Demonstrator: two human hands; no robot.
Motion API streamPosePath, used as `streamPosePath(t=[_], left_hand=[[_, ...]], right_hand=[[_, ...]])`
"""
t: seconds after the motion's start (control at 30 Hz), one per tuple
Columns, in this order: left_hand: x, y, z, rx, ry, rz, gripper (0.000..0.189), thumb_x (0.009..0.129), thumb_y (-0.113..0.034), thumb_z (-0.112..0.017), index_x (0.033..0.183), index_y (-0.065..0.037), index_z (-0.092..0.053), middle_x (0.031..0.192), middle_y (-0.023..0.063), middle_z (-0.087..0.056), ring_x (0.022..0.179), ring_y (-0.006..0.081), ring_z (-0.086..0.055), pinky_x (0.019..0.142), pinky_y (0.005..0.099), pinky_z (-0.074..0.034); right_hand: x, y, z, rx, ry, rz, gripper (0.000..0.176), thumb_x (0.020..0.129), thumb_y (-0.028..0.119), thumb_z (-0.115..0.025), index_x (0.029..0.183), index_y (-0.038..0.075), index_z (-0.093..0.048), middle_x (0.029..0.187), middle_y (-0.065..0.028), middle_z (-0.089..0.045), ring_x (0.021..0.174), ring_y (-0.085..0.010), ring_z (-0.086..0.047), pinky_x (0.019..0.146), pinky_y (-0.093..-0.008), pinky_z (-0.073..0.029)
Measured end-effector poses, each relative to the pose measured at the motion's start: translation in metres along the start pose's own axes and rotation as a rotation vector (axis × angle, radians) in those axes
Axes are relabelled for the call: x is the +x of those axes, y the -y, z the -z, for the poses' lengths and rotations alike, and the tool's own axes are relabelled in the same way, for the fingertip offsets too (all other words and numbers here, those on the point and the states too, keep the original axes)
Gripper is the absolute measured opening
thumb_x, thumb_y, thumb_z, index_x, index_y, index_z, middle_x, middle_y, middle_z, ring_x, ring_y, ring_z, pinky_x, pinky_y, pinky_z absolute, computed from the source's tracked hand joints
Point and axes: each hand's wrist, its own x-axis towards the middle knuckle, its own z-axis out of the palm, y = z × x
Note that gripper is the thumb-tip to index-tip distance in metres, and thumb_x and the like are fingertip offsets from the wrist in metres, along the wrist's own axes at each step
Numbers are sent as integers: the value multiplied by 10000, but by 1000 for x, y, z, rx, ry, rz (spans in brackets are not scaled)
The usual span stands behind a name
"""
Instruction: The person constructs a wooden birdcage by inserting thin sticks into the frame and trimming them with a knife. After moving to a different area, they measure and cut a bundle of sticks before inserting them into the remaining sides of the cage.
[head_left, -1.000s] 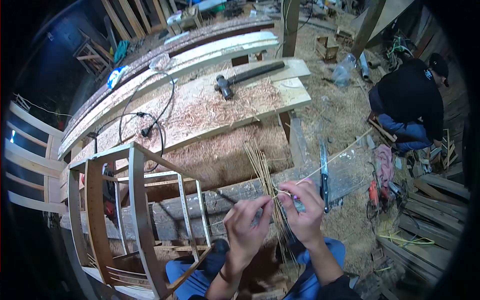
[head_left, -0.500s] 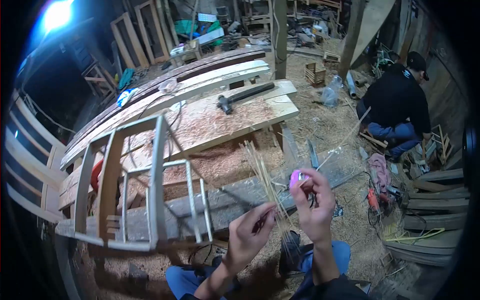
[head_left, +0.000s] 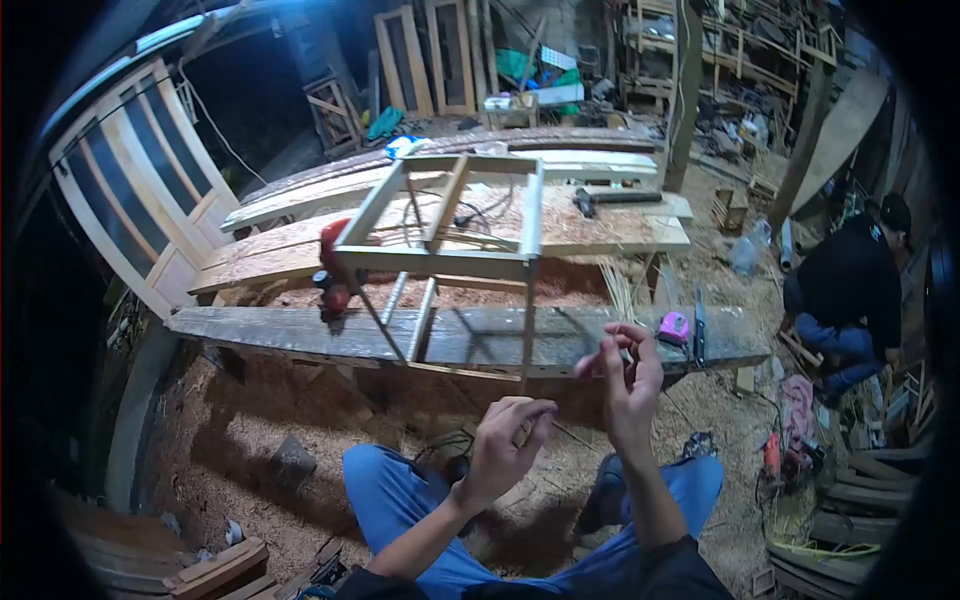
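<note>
My left hand (head_left: 510,446) is raised above my knees, its fingers curled and pinched together. To its right, my right hand (head_left: 632,388) is upright, with thumb and fingers drawn close. The two hands are apart, and whatever lies between the fingertips is too small to make out. Beyond my right hand, thin light sticks (head_left: 618,286) lie at the plank bench (head_left: 270,328). A pink tape measure (head_left: 673,328) rests on the bench beside a knife (head_left: 699,330). A rectangular wooden frame (head_left: 430,262) stands on the bench, left of my hands.
A hammer (head_left: 600,199) lies on shaving-covered boards (head_left: 300,238) behind the bench. A red power tool (head_left: 336,270) is beside the frame. Another person (head_left: 845,275) crouches at the right. Pink cloth (head_left: 797,405) lies on the floor, and wooden panels (head_left: 130,190) lean at the left.
The view has shifted, so the bench and frame appear higher up. The thin sticks, seen between my hands before, now show beyond my right hand. The tape measure shows clear of my fingers.
</note>
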Motion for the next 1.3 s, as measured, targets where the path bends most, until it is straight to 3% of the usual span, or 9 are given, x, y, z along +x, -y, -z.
streamPosePath(t=[0.13, 0.23, 0.43, 0.6, 0.77, 0.97, 1.0, 1.13, 1.3], left_hand=[[-7, 28, 47, 200, -209, -25, 109, 930, -74, -685, 1027, -85, -734, 998, 82, -727, 956, 241, -643, 842, 373, -502], [0, 89, 72, 376, -435, -224, 226, 933, -86, -659, 1154, -59, -623, 1188, 153, -665, 1029, 305, -616, 969, 426, -444], [18, 163, 93, 272, -768, -41, 587, 908, -113, -687, 1435, -41, -439, 1355, 216, -558, 1261, 318, -538, 1116, 459, -386], [1, 197, 88, -69, -499, 95, 361, 1022, 31, -581, 1381, 28, -548, 1204, 160, -721, 977, 145, -696, 817, 269, -557], [-6, 193, 67, -218, -481, -63, 274, 1020, 13, -605, 1294, 17, -591, 1178, 173, -742, 941, 147, -715, 806, 275, -587], [-3, 147, 52, -11, -430, 159, 230, 1041, -16, -588, 1271, -7, -601, 1187, 175, -748, 944, 171, -739, 756, 279, -582], [-2, 154, 40, 24, -483, 63, 257, 1094, -136, -542, 1314, -8, -577, 1033, 110, -758, 775, 62, -649, 662, 218, -522], [-2, 159, 30, 21, -400, 130, 267, 1110, -189, -513, 1295, 0, -546, 1111, 161, -751, 908, 162, -732, 773, 302, -586], [14, 189, 14, 6, -433, -34, 225, 1095, -114, -523, 1309, -59, -565, 1125, 140, -766, 754, 115, -701, 600, 240, -524]], right_hand=[[-21, -35, -23, 52, 13, -58, 213, 1113, 208, -511, 1265, 63, -545, 883, -4, -499, 639, -47, -447, 559, -228, -416], [-28, -63, -33, 75, 76, -170, 233, 1094, 198, -556, 1294, 82, -522, 1034, 3, -502, 721, -38, -466, 587, -213, -417], [-18, -73, -68, -110, 98, 48, 363, 992, 115, -714, 1292, 48, -521, 1169, -10, -507, 886, -36, -506, 636, -193, -451], [14, -90, -60, -73, -39, -51, 298, 969, 97, -744, 1188, 76, -543, 858, 51, -611, 675, -6, -506, 588, -177, -399], [32, -93, -32, 50, -66, -53, 290, 975, 99, -736, 1177, 101, -528, 964, 4, -689, 725, -9, -549, 569, -181, -395], [42, -66, 4, -59, 0, -87, 230, 961, 99, -759, 1096, 66, -576, 945, -31, -712, 817, -39, -605, 689, -201, -454], [42, -64, 7, -63, 4, -88, 213, 957, 104, -765, 1074, 59, -592, 958, -39, -725, 830, -55, -629, 721, -209, -477], [42, -70, 27, -28, 0, -88, 193, 954, 89, -765, 1079, 42, -625, 1006, -71, -744, 846, -80, -666, 755, -222, -519], [34, -84, 31, 64, -77, -32, 172, 954, 73, -763, 1067, 46, -636, 955, -47, -750, 815, -60, -655, 731, -207, -502]])
